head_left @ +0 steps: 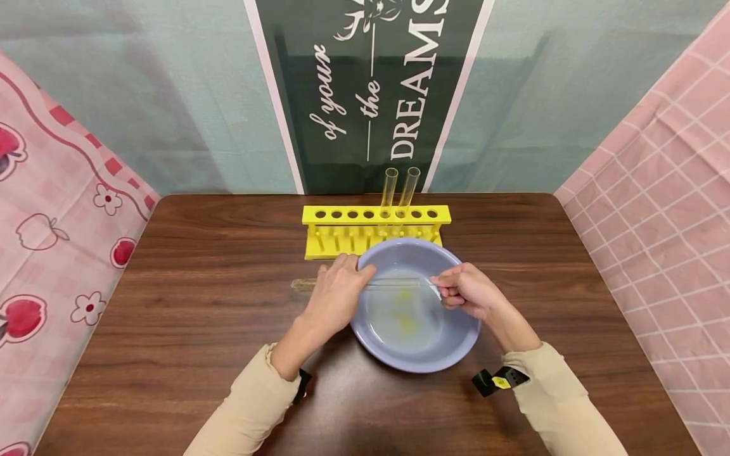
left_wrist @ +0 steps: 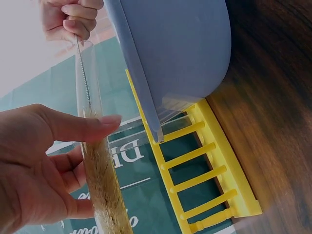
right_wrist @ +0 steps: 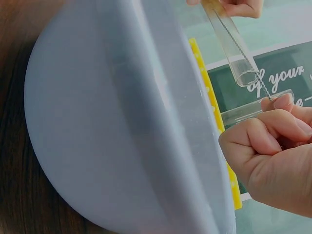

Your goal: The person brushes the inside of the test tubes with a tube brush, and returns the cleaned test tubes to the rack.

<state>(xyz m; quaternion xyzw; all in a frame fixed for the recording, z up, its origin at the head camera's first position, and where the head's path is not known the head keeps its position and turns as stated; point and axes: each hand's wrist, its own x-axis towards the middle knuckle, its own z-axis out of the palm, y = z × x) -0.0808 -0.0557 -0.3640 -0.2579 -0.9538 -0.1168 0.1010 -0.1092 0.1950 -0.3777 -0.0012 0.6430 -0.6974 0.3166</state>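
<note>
Basin (head_left: 419,362) lavender; rack (head_left: 376,221) yellow; bristles (left_wrist: 102,175) tan; tabletop (head_left: 199,304) wood-grained brown; sleeves (head_left: 251,396) cream.

- In my head view the light is bright, soft and fairly even, and most of the scene looks sharp.
- I catch a pale sheen on the table (head_left: 365,411), in front of the basin (head_left: 419,367).
- Soft, darker streaks of shade cross the backdrop (head_left: 177,76).
- The tube (head_left: 393,284) shows me little more than faint glints along clear glass.
- My left wrist view is dimmer: its upper left washes out to white, the left hand (left_wrist: 44,156) is shaded, and the wood grain smears.
- In my right wrist view the basin's rim blurs around a whitish highlight, while the table darkens at far left.
</note>
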